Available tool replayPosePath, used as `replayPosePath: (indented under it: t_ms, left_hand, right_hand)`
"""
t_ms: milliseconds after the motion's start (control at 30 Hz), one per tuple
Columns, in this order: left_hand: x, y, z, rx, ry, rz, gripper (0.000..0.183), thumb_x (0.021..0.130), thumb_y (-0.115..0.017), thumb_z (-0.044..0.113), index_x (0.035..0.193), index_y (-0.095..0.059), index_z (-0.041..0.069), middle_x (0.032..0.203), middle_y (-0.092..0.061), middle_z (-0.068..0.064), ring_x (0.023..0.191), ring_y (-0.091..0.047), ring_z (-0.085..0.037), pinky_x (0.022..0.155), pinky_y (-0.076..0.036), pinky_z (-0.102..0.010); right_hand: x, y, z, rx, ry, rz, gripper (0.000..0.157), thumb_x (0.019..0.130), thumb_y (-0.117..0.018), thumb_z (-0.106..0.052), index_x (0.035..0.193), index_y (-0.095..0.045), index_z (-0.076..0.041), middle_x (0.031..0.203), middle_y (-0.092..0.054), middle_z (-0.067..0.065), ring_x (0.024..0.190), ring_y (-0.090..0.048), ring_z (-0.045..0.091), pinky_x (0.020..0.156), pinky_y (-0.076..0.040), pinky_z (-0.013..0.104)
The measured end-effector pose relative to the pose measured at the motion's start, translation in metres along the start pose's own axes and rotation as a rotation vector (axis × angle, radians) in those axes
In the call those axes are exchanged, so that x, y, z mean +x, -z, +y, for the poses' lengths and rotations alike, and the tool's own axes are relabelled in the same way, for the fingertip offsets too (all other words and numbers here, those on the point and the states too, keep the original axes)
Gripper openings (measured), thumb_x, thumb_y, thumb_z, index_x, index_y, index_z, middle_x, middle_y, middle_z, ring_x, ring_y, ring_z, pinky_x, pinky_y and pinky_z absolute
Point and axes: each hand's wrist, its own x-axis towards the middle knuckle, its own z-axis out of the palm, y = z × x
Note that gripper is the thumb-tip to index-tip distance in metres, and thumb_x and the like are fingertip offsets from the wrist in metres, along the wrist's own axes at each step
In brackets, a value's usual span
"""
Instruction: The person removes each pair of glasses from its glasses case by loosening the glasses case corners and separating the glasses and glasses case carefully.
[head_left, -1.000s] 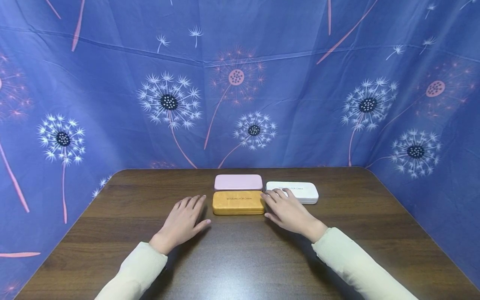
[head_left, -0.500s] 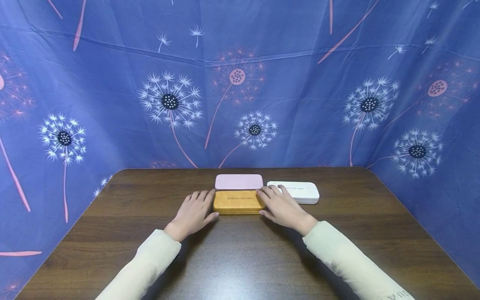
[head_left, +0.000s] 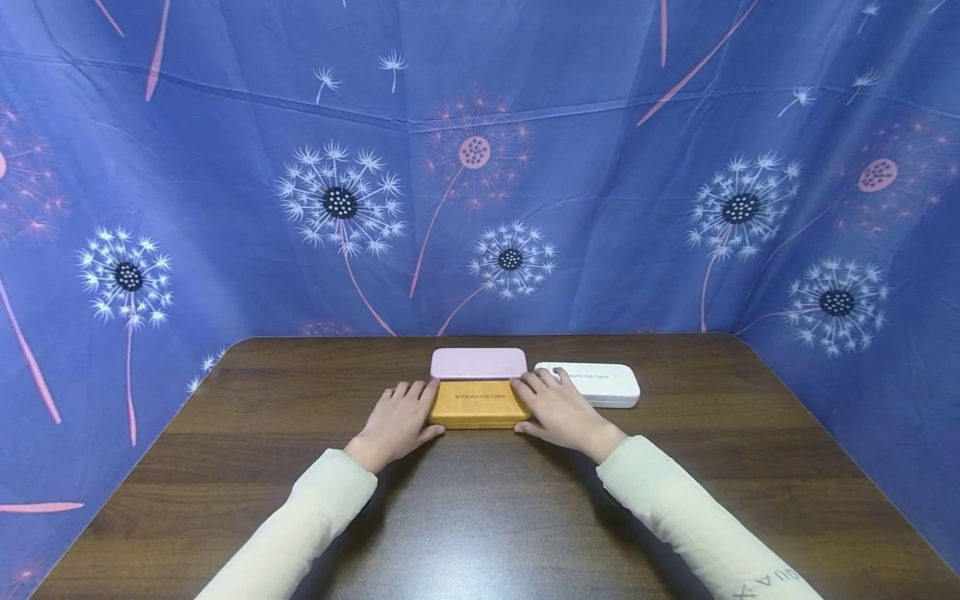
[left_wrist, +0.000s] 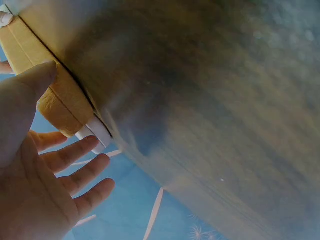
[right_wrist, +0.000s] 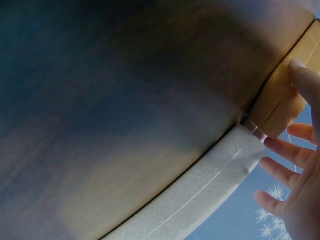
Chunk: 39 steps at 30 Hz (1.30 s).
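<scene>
A yellow glasses case point(head_left: 480, 407) with dark lettering on its lid lies on the table between both hands. My left hand point(head_left: 397, 421) pinches its left end, thumb on the front face and index finger towards the back edge; the left wrist view shows that thumb point(left_wrist: 42, 77) on the case's side. My right hand point(head_left: 566, 412) holds the right end in the same way, with its thumb point(right_wrist: 298, 67) on the front face. Behind the yellow case lies a pink glasses case point(head_left: 478, 362). To the right, a white glasses case point(head_left: 603, 383) is partly covered by the right hand's fingers.
The dark wooden table point(head_left: 465, 508) has rounded far corners. A blue cloth point(head_left: 600, 167) printed with dandelions hangs behind it and along both sides.
My left hand has moved right and forward to the yellow case's left end. My right hand has shifted slightly left, closing in on its right end. The cases stay in place.
</scene>
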Motion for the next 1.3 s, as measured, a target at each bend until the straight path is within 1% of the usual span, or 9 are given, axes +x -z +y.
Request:
replayPosePath:
  t_ms: [300, 500, 667, 800, 1000, 1300]
  left_hand:
    - [0.0034, -0.0023, 0.0028, -0.013, -0.017, 0.025, 0.073, 0.078, -0.067, 0.044, 0.131, -0.042, -0.001, 0.114, -0.057, -0.015, 0.100, -0.055, -0.033, 0.081, -0.046, -0.046]
    - [0.0038, -0.0025, 0.0042, -0.013, -0.026, 0.032, 0.073, 0.077, -0.069, 0.040, 0.129, -0.043, -0.004, 0.110, -0.058, -0.016, 0.096, -0.056, -0.032, 0.079, -0.047, -0.044]
    - [0.0044, -0.0024, 0.0059, -0.007, -0.016, 0.020, 0.072, 0.078, -0.069, 0.038, 0.129, -0.042, -0.005, 0.110, -0.057, -0.017, 0.096, -0.056, -0.031, 0.078, -0.047, -0.042]
    - [0.0048, -0.0006, 0.0075, -0.026, -0.008, 0.010, 0.072, 0.078, -0.070, 0.036, 0.128, -0.041, -0.007, 0.108, -0.057, -0.018, 0.097, -0.056, -0.031, 0.079, -0.047, -0.042]
    - [0.0051, 0.0018, 0.0094, -0.053, 0.007, -0.021, 0.072, 0.079, -0.069, 0.034, 0.129, -0.040, -0.008, 0.108, -0.056, -0.019, 0.099, -0.055, -0.031, 0.082, -0.046, -0.043]
    - [0.0041, 0.0018, 0.0099, -0.060, 0.015, -0.036, 0.073, 0.079, -0.069, 0.034, 0.131, -0.039, -0.008, 0.111, -0.055, -0.020, 0.102, -0.054, -0.032, 0.085, -0.045, -0.044]
  right_hand:
    - [0.0012, -0.0035, -0.0008, -0.006, 0.008, 0.001, 0.070, 0.079, -0.063, -0.051, 0.130, -0.046, -0.006, 0.118, -0.055, 0.010, 0.110, -0.050, 0.028, 0.096, -0.034, 0.052]
    - [0.0016, -0.0015, -0.0014, 0.020, 0.015, -0.001, 0.070, 0.078, -0.064, -0.049, 0.130, -0.046, -0.005, 0.117, -0.055, 0.011, 0.110, -0.051, 0.028, 0.097, -0.033, 0.054]
    - [0.0027, -0.0032, -0.0015, 0.025, 0.020, -0.006, 0.070, 0.079, -0.064, -0.048, 0.130, -0.046, -0.004, 0.117, -0.054, 0.011, 0.109, -0.051, 0.028, 0.097, -0.032, 0.055]
    - [0.0032, -0.0041, -0.0014, 0.030, 0.029, -0.002, 0.070, 0.078, -0.065, -0.047, 0.129, -0.046, -0.003, 0.116, -0.054, 0.012, 0.109, -0.051, 0.028, 0.098, -0.032, 0.054]
    - [0.0037, -0.0040, -0.0014, 0.026, 0.050, 0.016, 0.069, 0.078, -0.067, -0.045, 0.128, -0.046, -0.002, 0.114, -0.054, 0.012, 0.107, -0.051, 0.028, 0.097, -0.033, 0.052]
    - [0.0038, -0.0030, -0.0017, 0.028, 0.068, 0.042, 0.068, 0.076, -0.069, -0.042, 0.126, -0.048, -0.001, 0.111, -0.054, 0.012, 0.104, -0.052, 0.028, 0.095, -0.036, 0.048]
